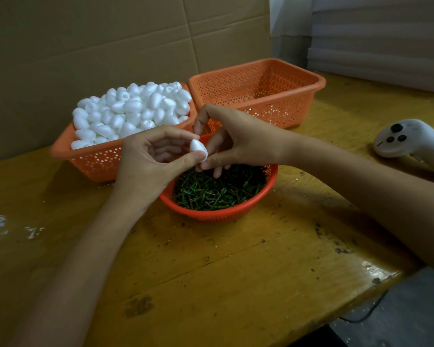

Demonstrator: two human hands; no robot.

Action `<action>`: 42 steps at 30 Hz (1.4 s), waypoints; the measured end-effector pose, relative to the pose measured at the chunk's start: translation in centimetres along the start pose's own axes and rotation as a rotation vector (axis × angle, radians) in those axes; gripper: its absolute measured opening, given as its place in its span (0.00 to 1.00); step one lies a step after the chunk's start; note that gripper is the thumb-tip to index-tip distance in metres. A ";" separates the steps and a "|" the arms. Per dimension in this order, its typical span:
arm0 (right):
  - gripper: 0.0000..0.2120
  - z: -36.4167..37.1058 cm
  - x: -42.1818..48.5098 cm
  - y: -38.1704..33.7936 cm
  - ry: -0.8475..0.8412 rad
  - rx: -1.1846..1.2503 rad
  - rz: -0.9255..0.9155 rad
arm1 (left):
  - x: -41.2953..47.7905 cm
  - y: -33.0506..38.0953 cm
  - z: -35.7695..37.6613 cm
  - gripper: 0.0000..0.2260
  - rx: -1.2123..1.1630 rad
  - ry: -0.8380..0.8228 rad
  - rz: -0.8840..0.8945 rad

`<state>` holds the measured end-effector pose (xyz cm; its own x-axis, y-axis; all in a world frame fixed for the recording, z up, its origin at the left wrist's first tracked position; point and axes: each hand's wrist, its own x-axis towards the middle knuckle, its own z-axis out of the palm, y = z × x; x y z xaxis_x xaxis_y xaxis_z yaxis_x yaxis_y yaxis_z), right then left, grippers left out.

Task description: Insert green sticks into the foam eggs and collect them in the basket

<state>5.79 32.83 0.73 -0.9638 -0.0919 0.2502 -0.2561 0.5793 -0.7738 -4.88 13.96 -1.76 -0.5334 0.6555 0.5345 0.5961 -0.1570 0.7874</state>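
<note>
Yellow wooden table [236, 271] fills the lower frame. Upper left: orange basket [90, 159] heaped with white foam eggs [133, 108]. Upper centre, touching it: an empty basket [298, 101], likely the collecting one. Centre: a round bowl [211, 216] of green sticks [218, 189]. Right edge: a white controller [401, 139]. Above the bowl, the left hand [148, 161] pinches one egg [198, 150] between thumb and fingertips. The egg's long axis slants from upper left to lower right, its lower end toward the right hand [238, 139]. That hand's curled fingers meet the egg there. No stick shows in them; cannot tell whether they hold one.
</note>
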 end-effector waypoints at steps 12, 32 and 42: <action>0.24 -0.1 0.0 0.1 -0.008 -0.001 -0.010 | -0.1 0.2 0.3 0.12 0.014 0.017 -0.014; 0.26 -0.1 0.4 0.9 0.053 -0.025 -0.033 | -0.2 0.3 -0.3 0.11 0.063 -0.106 0.010; 0.25 -0.1 0.5 1.1 0.058 -0.042 -0.035 | -0.2 0.4 -0.2 0.12 0.092 -0.120 0.009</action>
<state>5.06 33.50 0.11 -0.9481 -0.0661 0.3110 -0.2850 0.6101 -0.7393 -4.69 13.67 -1.50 -0.4559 0.7389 0.4962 0.6558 -0.0980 0.7485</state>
